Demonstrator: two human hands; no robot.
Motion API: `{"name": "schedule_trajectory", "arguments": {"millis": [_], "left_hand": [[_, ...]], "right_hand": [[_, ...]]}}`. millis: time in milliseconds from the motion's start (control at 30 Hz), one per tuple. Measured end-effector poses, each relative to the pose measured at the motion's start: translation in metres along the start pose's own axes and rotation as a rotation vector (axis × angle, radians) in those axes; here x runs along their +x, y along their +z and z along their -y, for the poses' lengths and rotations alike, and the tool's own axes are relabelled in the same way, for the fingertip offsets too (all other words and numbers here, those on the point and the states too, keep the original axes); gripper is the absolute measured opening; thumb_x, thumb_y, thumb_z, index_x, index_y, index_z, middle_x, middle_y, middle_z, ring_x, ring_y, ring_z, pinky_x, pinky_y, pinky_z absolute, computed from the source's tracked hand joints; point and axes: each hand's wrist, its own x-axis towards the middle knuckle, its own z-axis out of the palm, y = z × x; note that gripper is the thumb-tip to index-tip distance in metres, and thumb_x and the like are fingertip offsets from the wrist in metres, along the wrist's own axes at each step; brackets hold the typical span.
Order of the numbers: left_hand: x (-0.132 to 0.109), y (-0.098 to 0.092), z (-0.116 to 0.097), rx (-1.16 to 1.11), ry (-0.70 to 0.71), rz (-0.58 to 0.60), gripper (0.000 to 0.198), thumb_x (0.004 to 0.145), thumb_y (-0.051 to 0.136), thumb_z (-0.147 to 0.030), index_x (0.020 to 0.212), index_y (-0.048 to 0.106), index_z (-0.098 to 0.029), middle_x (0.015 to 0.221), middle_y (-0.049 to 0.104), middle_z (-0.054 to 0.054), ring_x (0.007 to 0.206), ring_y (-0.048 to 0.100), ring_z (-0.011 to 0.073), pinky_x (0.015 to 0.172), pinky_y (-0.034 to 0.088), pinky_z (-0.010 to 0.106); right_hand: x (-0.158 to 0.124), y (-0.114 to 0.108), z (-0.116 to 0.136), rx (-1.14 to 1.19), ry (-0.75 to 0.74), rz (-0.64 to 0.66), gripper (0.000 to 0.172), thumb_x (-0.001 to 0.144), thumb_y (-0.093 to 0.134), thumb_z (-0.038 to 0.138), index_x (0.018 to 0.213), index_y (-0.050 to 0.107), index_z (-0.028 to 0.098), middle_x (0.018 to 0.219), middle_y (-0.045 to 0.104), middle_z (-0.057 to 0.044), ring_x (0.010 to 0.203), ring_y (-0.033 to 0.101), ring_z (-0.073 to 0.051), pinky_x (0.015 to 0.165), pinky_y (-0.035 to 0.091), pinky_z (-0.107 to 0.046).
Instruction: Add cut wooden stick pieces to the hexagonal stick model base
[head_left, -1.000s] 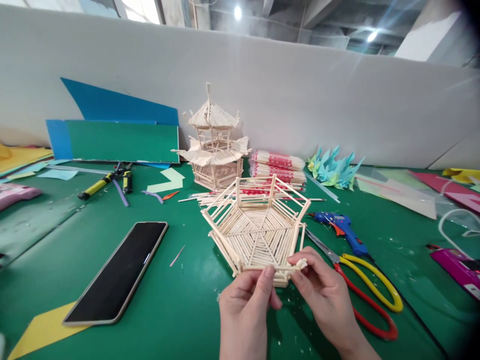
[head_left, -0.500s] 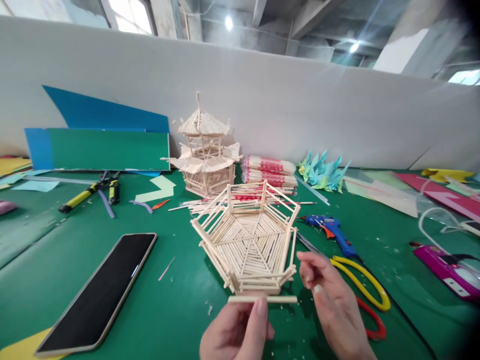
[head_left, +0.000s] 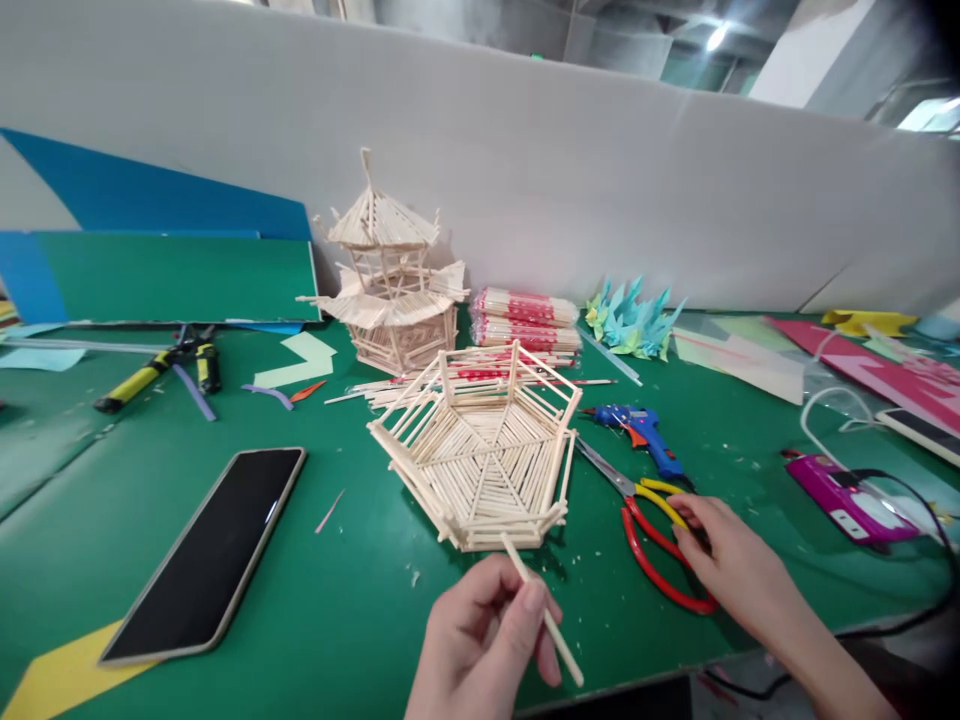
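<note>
Between the thumb and fingers of my left hand (head_left: 491, 630) is a short wooden stick (head_left: 553, 630), tilted with its lower end toward the right. Just beyond it lies the open-framed wooden stick basket (head_left: 491, 450), many-sided, with slats radiating across its base; the stick's upper tip shows close to its near rim. At the right, my right hand (head_left: 727, 555) grips the yellow handle of the scissors (head_left: 613, 472), which have one yellow and one red loop. The scissors lie on the green table, blades pointing toward the basket. Some right fingertips are hidden behind the handle.
Behind the basket stand a stick pagoda (head_left: 397, 300) and packs of sticks (head_left: 525, 310). A blue glue gun (head_left: 645, 435) lies beyond the scissors. A phone (head_left: 210, 550) lies left, pliers (head_left: 157, 375) farther back. A purple power strip (head_left: 847, 500) sits right.
My right hand has moved right and closed on the scissors' handle, and the scissors have turned. The stick in my left hand has swung from level to slanted. The view has shifted.
</note>
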Motion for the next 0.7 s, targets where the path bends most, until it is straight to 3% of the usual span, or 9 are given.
{"name": "schedule_trajectory", "arguments": {"millis": [167, 367, 700], "left_hand": [[0.002, -0.003, -0.002, -0.167, -0.002, -0.097, 0.026, 0.065, 0.07, -0.038, 0.06, 0.062, -0.014, 0.043, 0.049, -0.004, 0.042, 0.041, 0.0059, 0.047, 0.033, 0.018], [0.006, 0.006, 0.001, -0.412, -0.093, -0.218, 0.023, 0.06, 0.075, -0.03, 0.058, 0.061, -0.012, 0.052, 0.061, 0.001, 0.041, 0.051, 0.0073, 0.046, 0.038, 0.019], [0.015, 0.007, 0.0, -0.446, -0.076, -0.227, 0.015, 0.063, 0.072, -0.022, 0.06, 0.065, -0.01, 0.058, 0.067, 0.005, 0.044, 0.059, 0.0093, 0.049, 0.043, 0.019]], "right_hand": [[0.009, 0.001, 0.003, -0.039, 0.001, 0.063, 0.023, 0.08, 0.04, 0.03, 0.095, 0.055, 0.021, 0.09, 0.061, -0.008, 0.076, 0.061, -0.023, 0.067, 0.049, -0.036], [0.007, 0.004, 0.004, -0.072, 0.01, 0.08, 0.032, 0.082, 0.04, 0.04, 0.104, 0.052, 0.02, 0.099, 0.058, -0.009, 0.081, 0.061, -0.023, 0.073, 0.049, -0.035], [0.004, 0.01, -0.005, -0.067, 0.002, 0.093, 0.038, 0.083, 0.038, 0.046, 0.107, 0.051, 0.018, 0.106, 0.057, -0.01, 0.088, 0.06, -0.024, 0.078, 0.047, -0.037]]}}
